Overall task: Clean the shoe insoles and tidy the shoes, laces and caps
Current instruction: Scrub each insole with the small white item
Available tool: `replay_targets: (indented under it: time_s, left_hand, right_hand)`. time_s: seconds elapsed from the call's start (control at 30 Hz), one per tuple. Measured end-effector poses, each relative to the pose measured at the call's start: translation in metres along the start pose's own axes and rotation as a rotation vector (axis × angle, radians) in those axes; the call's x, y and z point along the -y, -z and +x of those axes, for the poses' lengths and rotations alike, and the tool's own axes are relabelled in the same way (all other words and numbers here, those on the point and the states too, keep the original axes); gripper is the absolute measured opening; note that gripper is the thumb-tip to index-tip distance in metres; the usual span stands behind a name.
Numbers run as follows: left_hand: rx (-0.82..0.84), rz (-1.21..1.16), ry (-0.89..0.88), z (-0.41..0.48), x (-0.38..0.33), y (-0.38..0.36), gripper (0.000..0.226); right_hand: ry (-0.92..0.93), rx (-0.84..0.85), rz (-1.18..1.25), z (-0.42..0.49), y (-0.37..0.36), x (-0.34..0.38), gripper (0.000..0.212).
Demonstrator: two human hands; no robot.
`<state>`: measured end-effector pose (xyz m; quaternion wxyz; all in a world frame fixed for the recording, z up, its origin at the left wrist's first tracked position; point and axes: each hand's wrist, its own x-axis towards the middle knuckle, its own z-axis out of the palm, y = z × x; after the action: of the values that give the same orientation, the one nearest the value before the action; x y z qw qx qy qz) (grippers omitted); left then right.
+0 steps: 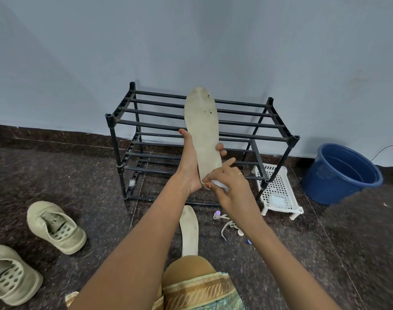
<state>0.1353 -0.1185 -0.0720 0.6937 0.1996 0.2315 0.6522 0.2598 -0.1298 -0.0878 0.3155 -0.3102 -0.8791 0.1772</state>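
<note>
Watching through the head camera, I saw the dark stone floor (79, 175) carrying nearly everything. The black shoe rack (109, 118) stood at the far edge of the floor, against the wall, with nothing on its bars. Right of it sat a blue bucket (320, 186), and between them a white plastic basket (278, 189). Two pale shoes (57, 227) lay near the left edge of the floor, without laces.

One insole (202, 121) was held upright in front of the rack. The left hand (190, 162) was clamped on its lower half, thumb on one edge, fingers curled round the other. The right hand (229, 186) pinched a small white cloth (217, 183) against the heel end. The second insole (189, 231) lay flat on the floor just before the person's knee, with the laces (226, 224) and a purple cap (217, 213) near it on the right.

I judged the wiping was at its start, because dark spots remained near the toe. There the risk was bending: the toe end stood far above the grip, so a firm rub could fold the thin insole backward. The cloth was small and could slip from the fingers. A moving knee could also press on the insole on the floor or scatter the cap.
</note>
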Motion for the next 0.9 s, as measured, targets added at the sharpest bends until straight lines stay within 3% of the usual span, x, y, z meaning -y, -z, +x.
replay_targets:
  time_s: [0.37, 0.6, 0.9]
  left_hand:
    - [0.000, -0.011, -0.022, -0.001, -0.002, -0.001, 0.090]
    - [0.036, 0.042, -0.020, 0.001, -0.003, 0.001, 0.085]
    - [0.037, 0.111, 0.000, 0.002, 0.001, 0.000, 0.089]
  right_hand:
    - [0.134, -0.059, -0.235, -0.008, 0.010, -0.006, 0.020]
    - [0.095, -0.171, -0.357, 0.009, 0.017, -0.006, 0.025]
    - [0.058, -0.259, -0.329, 0.023, 0.011, -0.006, 0.014]
